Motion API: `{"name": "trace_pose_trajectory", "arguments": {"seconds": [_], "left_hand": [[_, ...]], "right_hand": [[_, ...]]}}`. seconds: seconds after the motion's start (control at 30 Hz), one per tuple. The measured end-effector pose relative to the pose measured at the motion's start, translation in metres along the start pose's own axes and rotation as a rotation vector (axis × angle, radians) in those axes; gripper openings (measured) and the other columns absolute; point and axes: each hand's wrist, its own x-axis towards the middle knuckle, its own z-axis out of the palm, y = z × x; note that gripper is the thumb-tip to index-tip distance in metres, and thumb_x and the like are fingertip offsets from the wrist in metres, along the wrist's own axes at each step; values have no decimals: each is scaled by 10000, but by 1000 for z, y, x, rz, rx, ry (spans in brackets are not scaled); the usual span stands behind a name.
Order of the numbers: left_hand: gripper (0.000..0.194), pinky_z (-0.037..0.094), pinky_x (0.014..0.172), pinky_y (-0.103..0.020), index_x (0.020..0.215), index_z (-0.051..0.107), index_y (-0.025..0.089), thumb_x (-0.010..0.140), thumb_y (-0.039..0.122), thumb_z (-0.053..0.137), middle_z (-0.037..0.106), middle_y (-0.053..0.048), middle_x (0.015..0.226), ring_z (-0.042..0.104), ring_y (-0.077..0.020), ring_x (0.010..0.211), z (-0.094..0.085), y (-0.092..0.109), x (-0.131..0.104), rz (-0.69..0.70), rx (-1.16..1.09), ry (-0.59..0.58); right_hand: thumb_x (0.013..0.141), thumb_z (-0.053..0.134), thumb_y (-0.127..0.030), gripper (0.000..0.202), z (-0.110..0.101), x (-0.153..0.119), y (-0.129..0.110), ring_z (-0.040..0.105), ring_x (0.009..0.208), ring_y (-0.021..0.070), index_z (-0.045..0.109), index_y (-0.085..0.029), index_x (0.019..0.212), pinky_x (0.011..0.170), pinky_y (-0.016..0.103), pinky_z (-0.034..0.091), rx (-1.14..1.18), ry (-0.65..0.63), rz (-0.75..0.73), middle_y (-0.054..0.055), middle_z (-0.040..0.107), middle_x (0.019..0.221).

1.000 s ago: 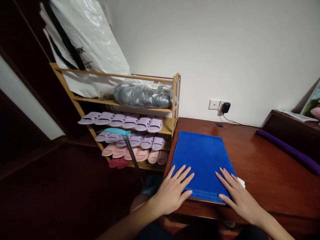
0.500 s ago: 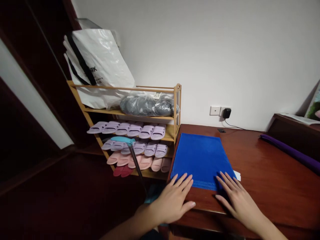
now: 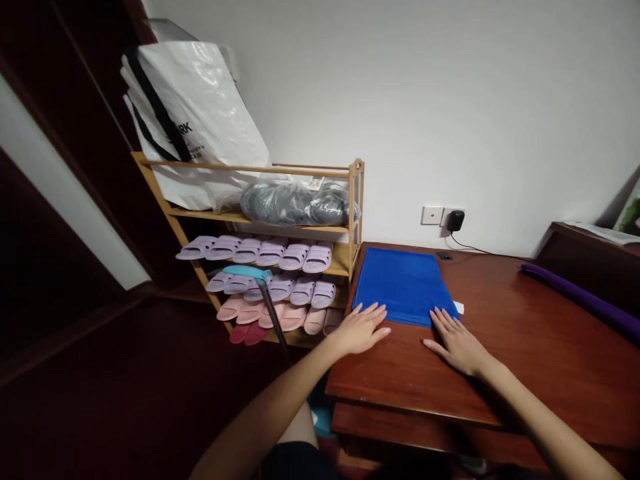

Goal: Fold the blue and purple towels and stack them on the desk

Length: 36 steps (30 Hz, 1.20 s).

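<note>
From the head view we read "RK" on the white bag (image 3: 200, 113), up and left of our hands. Our left hand (image 3: 361, 328) and right hand (image 3: 456, 341) lie flat on the desk (image 3: 525, 353), fingers spread and gripping nothing, tips touching the near edge of the blue cloth (image 3: 403, 285). Both arms reach forward.

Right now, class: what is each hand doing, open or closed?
Left hand: open, flat at blue cloth edge.
Right hand: open, fingertips on cloth, holding nothing.
</note>
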Motion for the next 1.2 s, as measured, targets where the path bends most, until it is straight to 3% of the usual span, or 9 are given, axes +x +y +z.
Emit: {"name": "trace_pose_trajectory", "arguments": {"seconds": [0.17,0.33,0.53,0.7,0.9,1.2], "left_hand": [[556,137,1117,-474,1443,309,246,969,528,232,268,-47,1513,191,-230,1403,3,-32,32,4,-15,-30],[559,128,1111,-496,1447,294,234,972,519,224,240,-58,1523,180,-233,1406,5,-42,43,-11,-20,-34],[534,85,1134,-430,1438,311,231,983,494,219,258,-33,1519,164,-176,1409,15,-41,36,21,20,111],[532,98,1136,-426,1422,347,210,983,488,235,286,-38,1508,191,-178,1402,17,-41,36,10,28,131],[527,121,1134,-417,1419,355,212,983,487,244,295,-35,1505,193,-178,1401,17,-41,36,16,14,148],[513,134,1136,-420,1408,377,243,977,492,255,317,-17,1493,222,-172,1394,17,-42,37,8,21,160]], "right_hand": [[803,169,-773,956,5,41,15,91,1411,246,193,-93,1474,1151,418,145,26,-49,38,110,154,1521],[810,158,-764,921,8,63,21,88,1411,240,181,-134,1482,1146,432,147,32,-34,41,95,149,1526],[852,159,-707,815,2,44,45,158,1407,198,224,-184,1474,1143,421,157,18,-11,36,51,188,1522],[870,141,-678,766,1,20,63,235,1386,217,262,-204,1460,1099,458,231,-6,16,101,71,248,1505],[878,164,-668,718,-2,13,49,242,1383,216,369,-229,1408,1072,448,256,-51,49,48,87,221,1516],[883,167,-664,689,-4,28,29,270,1370,227,356,-270,1415,1068,501,248,-89,68,20,64,277,1499]]}}
